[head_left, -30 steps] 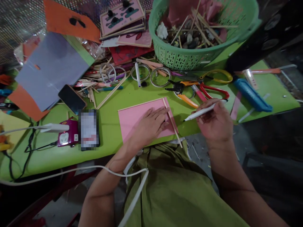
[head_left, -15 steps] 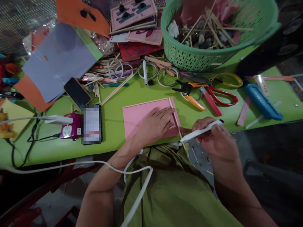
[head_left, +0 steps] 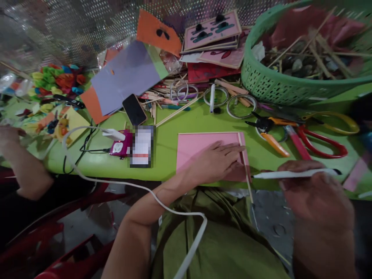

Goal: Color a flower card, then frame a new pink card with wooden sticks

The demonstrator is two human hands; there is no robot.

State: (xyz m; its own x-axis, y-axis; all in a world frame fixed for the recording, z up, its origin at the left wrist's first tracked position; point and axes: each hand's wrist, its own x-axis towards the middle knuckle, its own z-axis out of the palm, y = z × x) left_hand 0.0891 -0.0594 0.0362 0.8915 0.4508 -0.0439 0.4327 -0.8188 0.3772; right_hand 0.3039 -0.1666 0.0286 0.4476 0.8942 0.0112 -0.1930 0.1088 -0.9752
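A pink card (head_left: pixel 197 145) lies on the green table (head_left: pixel 165 139) near its front edge. My left hand (head_left: pixel 217 162) rests flat on the card, fingers stretched out, fingertips against a thin wooden stick (head_left: pixel 245 170) laid along the card's right edge. My right hand (head_left: pixel 316 193) is closed around a white pen (head_left: pixel 293 174) held level, its tip pointing left at the stick near the card's lower right corner.
A green basket (head_left: pixel 290 85) of sticks and stones stands back right. Scissors and pliers (head_left: pixel 293 130) lie right of the card. Rings, sticks, paper sheets, a phone (head_left: pixel 134 109) and a charger (head_left: pixel 120 147) with cables clutter the left. Another person's arm (head_left: pixel 20 166) is at far left.
The view swung left, bringing another person's arm in. My right hand dropped toward me and the pen tip came to the stick by the card's lower right corner. My left hand stayed.
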